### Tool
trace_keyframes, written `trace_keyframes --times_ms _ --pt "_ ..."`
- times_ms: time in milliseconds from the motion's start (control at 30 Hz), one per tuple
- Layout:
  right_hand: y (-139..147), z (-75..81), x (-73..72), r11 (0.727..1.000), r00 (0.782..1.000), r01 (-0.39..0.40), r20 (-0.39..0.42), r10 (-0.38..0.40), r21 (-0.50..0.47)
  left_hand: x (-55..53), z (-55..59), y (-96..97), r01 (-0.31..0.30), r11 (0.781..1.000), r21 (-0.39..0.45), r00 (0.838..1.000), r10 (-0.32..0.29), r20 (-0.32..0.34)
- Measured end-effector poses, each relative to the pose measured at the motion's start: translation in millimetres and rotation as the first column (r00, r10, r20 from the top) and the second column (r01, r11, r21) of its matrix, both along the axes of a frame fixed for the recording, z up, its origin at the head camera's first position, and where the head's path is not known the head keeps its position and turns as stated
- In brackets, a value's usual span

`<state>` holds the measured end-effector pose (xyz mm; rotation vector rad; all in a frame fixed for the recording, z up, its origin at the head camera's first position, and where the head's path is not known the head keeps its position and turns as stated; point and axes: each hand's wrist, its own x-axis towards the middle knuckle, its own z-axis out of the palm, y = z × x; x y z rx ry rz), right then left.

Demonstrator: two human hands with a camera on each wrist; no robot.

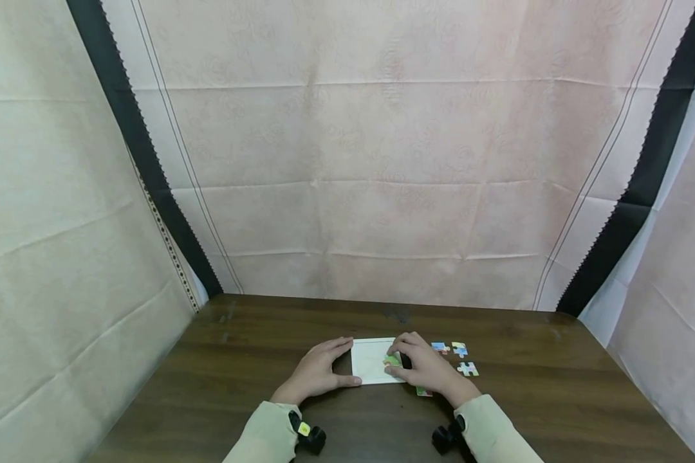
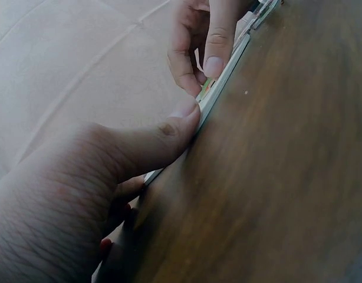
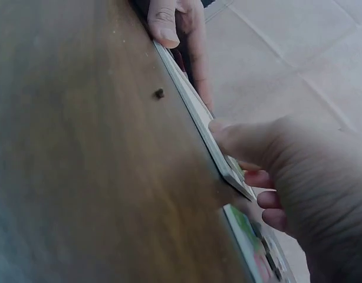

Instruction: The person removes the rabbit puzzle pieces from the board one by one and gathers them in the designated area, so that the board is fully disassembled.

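Note:
A white puzzle board [image 1: 370, 350] lies on the brown table. My left hand [image 1: 315, 372] holds the board's left side, its thumb at the near edge and its fingers spread towards the far corner. Over the board's right part, my right hand [image 1: 427, 365] pinches a green jigsaw piece [image 1: 391, 360] between thumb and fingers. In the right wrist view the right thumb rests at the board's near edge [image 3: 196, 115], with the piece mostly hidden behind the hand. The left wrist view shows the left thumb [image 2: 178, 127] against the same edge.
Several loose jigsaw pieces lie right of the board: a blue one [image 1: 440, 346], another blue one [image 1: 459, 349], a pale one [image 1: 468, 369]. A green and pink piece [image 1: 424, 391] sits below the right hand. A small dark speck [image 3: 160, 93] is on the table. Pale cloth [image 1: 382, 193] hangs behind.

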<state>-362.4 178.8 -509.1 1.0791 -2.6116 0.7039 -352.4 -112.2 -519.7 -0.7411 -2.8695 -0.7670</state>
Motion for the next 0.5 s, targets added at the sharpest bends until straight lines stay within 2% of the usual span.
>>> trace_keyframes --times_ms 267,500 --pt "-1.4 1.8 -0.1 1.0 0.999 0.015 0.042 -0.015 -0.002 0.4 0.2 -0.2 0.003 1.0 -0.002 1.0 -0.003 0.006" --pt "-1.3 -0.4 -1.3 0.998 0.999 0.005 0.051 -0.002 -0.062 0.2 0.7 -0.5 0.01 1.0 -0.006 1.0 -0.01 0.005"
